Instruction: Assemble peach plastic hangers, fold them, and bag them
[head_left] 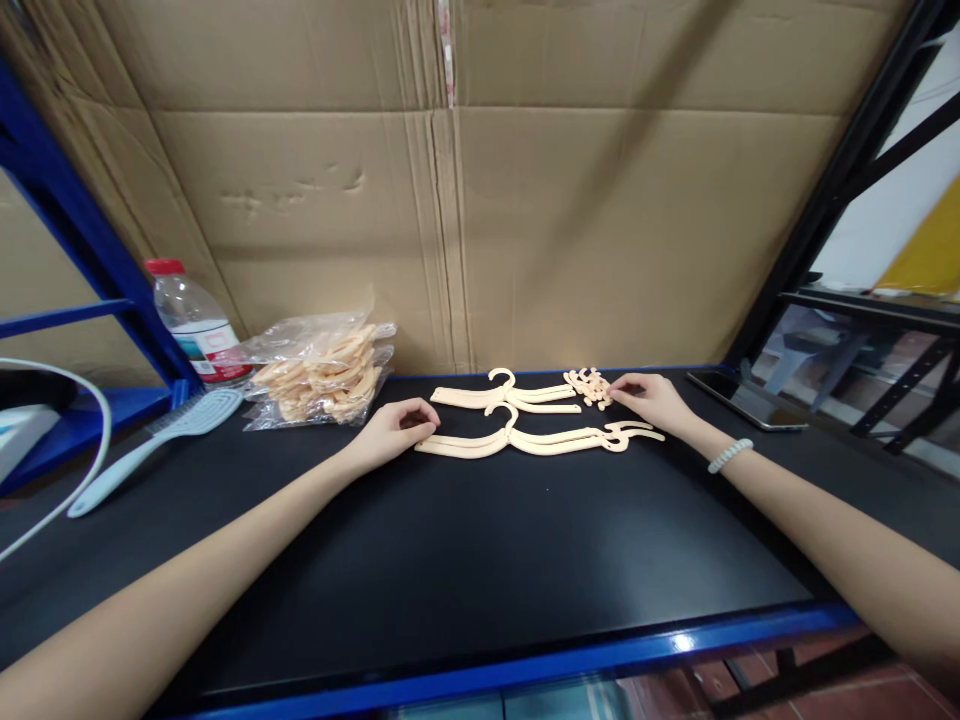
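Observation:
Two peach plastic folding clothes hangers lie on the black tabletop, one behind the other. My left hand [396, 432] has its thumb and fingers closed at the left end of the front hanger [472, 446]. Behind it lies the rear hanger [469, 399], its hook pointing up and left. My right hand [652, 398] reaches to a small pile of peach plastic pieces [589, 386], fingertips pinched at the pile's right edge; the piece between them is too small to make out well. Loose peach hook pieces [619, 436] lie against the front hanger's right end.
Clear bags of peach hanger parts [322, 375] sit at the back left. Beside them are a red-capped bottle [196, 325] and a light blue hairbrush [161, 440]. A white cable [105, 430] curves at far left. A phone [746, 398] lies right; cardboard [570, 220] stands behind.

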